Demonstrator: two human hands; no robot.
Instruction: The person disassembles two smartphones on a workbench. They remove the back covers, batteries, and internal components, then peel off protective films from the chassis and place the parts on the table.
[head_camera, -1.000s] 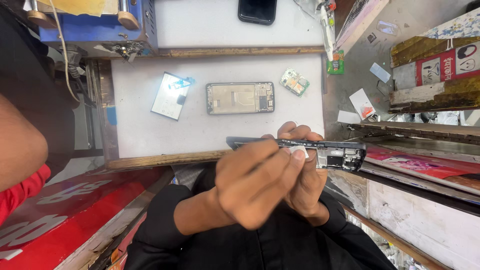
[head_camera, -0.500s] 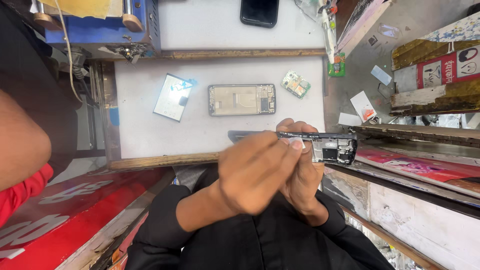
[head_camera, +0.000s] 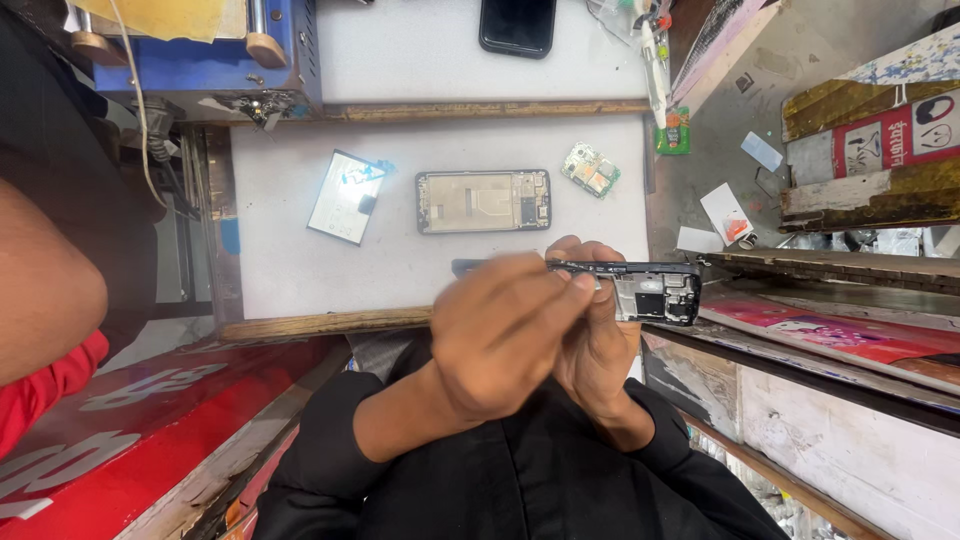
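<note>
Opened phone body (head_camera: 640, 288), tilted further edge-on than a second ago, gripped by both left hand (head_camera: 500, 335) and right hand (head_camera: 595, 340); phone frame (head_camera: 483, 200) lying far on mat

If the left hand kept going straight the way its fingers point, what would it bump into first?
The left hand points up and right, and its fingers already touch the dark phone frame held in both hands. Past that, probably the white table, though depth is unclear.

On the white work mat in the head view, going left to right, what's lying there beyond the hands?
Silvery rectangular panel with blue tabs → bare phone frame lying flat → small green circuit board. All three lie apart from one another on the white mat.
</note>
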